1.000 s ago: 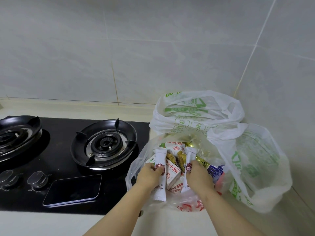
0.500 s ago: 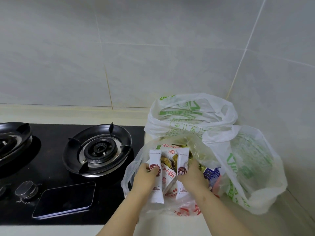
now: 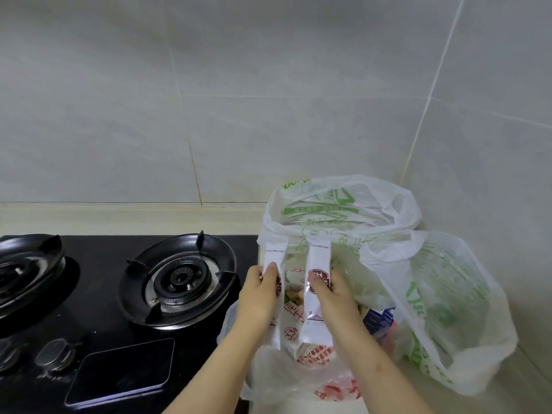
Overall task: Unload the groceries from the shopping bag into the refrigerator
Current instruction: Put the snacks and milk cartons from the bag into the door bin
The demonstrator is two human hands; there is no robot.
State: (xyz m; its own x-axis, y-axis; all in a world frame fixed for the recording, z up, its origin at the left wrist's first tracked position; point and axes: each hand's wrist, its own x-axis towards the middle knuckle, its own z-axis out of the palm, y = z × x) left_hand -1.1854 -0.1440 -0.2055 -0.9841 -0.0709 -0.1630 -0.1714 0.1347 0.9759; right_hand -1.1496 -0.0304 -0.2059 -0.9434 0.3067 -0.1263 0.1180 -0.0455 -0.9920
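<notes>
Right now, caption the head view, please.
Left hand and right hand hold white sachets over the shopping bag.

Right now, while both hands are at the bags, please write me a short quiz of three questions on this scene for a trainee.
1. True or false: the left hand holds the left stick packet, and the right hand holds the right stick packet.
2. What lies flat on the gas stove, nearer to the camera than the right burner? A) a smartphone B) a knife C) a plate
3. Fill in: seen from the camera, the rear green-printed bag stands to the ___ of the stove.
Key: 1 true; 2 A; 3 right.
</notes>
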